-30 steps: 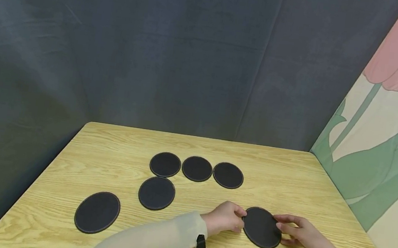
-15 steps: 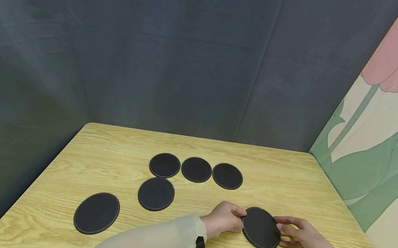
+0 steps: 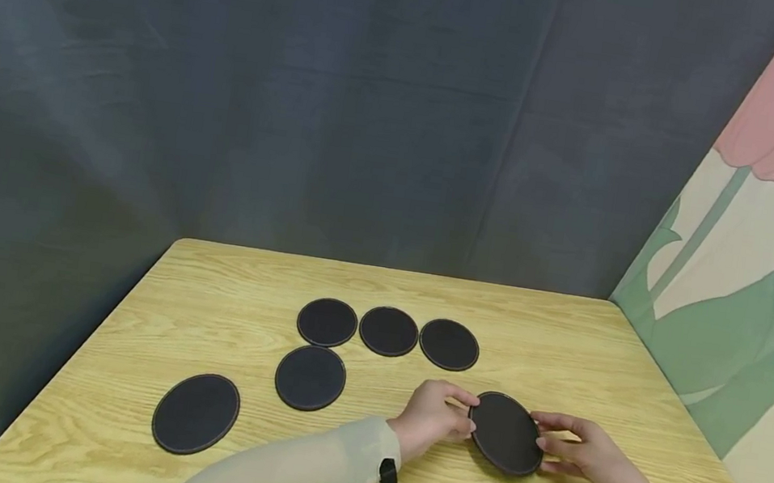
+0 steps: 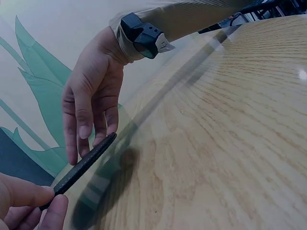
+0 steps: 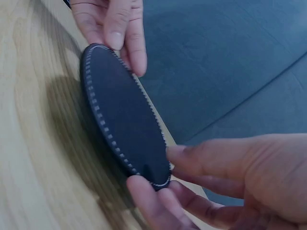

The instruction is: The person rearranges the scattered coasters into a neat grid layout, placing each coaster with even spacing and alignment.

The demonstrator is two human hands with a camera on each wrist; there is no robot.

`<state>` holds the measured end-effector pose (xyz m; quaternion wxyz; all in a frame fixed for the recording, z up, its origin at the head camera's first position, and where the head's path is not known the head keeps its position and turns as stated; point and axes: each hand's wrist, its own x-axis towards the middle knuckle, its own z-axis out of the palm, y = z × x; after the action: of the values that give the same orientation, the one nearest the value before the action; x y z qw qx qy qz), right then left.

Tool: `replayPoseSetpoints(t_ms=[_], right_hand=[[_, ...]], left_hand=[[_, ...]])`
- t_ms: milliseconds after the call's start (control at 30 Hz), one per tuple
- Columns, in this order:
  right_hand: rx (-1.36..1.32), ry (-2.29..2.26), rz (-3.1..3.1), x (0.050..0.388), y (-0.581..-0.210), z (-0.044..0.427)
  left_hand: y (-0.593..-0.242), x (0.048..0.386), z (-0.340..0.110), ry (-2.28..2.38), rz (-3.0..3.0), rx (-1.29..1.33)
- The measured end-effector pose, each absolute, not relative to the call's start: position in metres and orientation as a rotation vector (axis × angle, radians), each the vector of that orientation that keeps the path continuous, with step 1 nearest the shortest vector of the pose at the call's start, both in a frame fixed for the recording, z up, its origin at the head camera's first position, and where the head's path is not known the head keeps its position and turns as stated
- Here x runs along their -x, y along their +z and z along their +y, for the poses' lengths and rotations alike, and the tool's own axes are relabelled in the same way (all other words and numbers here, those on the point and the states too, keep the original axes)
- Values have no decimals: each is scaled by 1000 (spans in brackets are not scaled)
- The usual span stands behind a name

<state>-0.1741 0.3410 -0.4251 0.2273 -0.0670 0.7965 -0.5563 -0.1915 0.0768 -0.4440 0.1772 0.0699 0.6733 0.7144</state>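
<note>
Both hands hold a round black coaster [image 3: 507, 435] with pale stitching round its rim. My left hand [image 3: 432, 420] pinches its left edge between thumb and fingers. At the opposite edge, the thumb and fingers of my right hand [image 3: 596, 458] grip it. In the left wrist view the coaster [image 4: 81, 168] is raised off the wood and tilted, its shadow lying below. The right wrist view shows the stitched face of the coaster [image 5: 125, 115] between the two hands.
Three similar coasters lie in a row at the back, the middle coaster [image 3: 388, 331] among them. Another coaster [image 3: 310, 378] sits in front of the row's left end. A further coaster [image 3: 195, 414] lies at the table's left. Dark cloth [image 3: 360, 107] hangs behind the table [image 3: 551, 336].
The coaster between the hands has risen from the table and tilted, and both hands have moved up slightly with it. The head view has shifted a little.
</note>
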Motion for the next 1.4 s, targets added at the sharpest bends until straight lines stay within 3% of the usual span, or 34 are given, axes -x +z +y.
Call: replayPoseSetpoints(t_ms=[533,1400], right_hand=[[76,-1687,2238,187,-413,309],[156,-1841,2104,222,-407,229]], left_hand=[[-431,207,44,2055,1901,-225],[-411,218,-43,2059,2013,-135]])
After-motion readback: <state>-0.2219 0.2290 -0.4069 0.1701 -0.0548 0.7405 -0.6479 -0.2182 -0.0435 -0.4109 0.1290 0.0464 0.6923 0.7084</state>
